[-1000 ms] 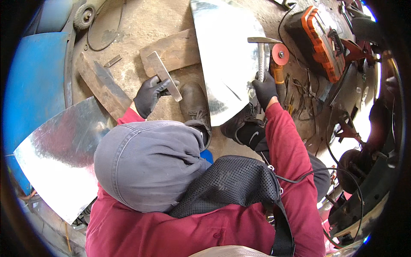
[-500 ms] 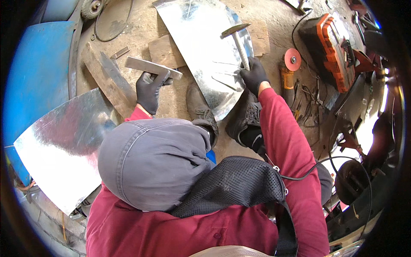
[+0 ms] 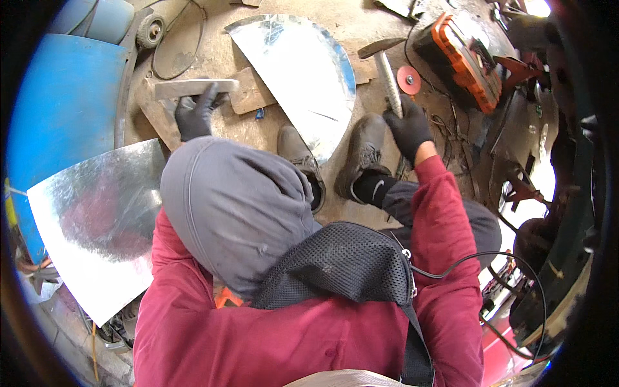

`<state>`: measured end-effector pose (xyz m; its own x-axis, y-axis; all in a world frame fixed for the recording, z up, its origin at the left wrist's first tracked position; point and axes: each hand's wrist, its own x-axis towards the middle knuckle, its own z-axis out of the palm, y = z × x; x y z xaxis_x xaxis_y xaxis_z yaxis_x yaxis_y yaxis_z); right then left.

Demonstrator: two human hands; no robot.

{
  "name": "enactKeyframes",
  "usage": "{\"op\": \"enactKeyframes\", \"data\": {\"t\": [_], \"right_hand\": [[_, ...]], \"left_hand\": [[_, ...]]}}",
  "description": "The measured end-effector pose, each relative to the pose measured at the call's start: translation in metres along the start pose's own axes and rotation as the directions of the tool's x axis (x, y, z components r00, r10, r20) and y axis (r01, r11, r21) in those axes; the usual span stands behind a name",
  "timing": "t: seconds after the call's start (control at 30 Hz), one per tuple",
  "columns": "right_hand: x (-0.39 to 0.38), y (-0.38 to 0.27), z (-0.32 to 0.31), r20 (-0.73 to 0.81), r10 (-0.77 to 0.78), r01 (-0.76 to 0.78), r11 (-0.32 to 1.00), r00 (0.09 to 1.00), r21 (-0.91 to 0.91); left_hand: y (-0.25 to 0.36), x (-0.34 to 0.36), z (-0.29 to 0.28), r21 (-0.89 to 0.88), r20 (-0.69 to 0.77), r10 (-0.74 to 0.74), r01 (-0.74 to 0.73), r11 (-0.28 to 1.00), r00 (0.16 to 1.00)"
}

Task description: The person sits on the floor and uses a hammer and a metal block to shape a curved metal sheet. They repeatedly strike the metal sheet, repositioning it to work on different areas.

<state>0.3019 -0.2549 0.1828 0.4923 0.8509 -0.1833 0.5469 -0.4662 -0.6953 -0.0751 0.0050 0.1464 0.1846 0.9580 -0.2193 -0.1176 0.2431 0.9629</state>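
In my gloved left hand (image 3: pixel 193 119) is a flat grey metal bar (image 3: pixel 169 89), gripped from below and raised at the far left of my feet. My gloved right hand (image 3: pixel 410 129) is wrapped around the pale handle of a hammer (image 3: pixel 387 76); its long, narrow head points away from me. Between the two hands lies a shiny piece of sheet metal (image 3: pixel 298 74) with a curved right edge. Its near tip reaches down between my shoes, and a few creases mark its near part. Neither tool touches the sheet.
Wooden boards (image 3: pixel 250 91) lie partly under the sheet. A second shiny sheet (image 3: pixel 106 219) leans at the left by a blue panel (image 3: pixel 68 109). An angle grinder's red disc (image 3: pixel 408 79), cables (image 3: pixel 445 129) and an orange-black toolbox (image 3: pixel 461 61) are at the right.
My right hand has carried the hammer rightward, off the sheet. My left hand and the bar have shifted left and farther away. The whole view has also moved somewhat.
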Motion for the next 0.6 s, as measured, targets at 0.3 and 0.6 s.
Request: {"op": "enactKeyframes", "data": {"t": [0.3, 0.6], "right_hand": [[-0.097, -0.034, -0.175, -0.073, -0.381, 0.288, 0.799, 0.922, -0.529], [-0.171, -0.015, -0.243, -0.195, -0.254, 0.089, 0.793, 0.947, -0.603]], "left_hand": [[0.205, -0.028, -0.049, 0.023, 0.244, 0.33, -0.345, 0.938, 0.912], [0.298, -0.041, 0.052, 0.126, 0.469, 0.376, -0.482, 0.867, 0.799]]}}
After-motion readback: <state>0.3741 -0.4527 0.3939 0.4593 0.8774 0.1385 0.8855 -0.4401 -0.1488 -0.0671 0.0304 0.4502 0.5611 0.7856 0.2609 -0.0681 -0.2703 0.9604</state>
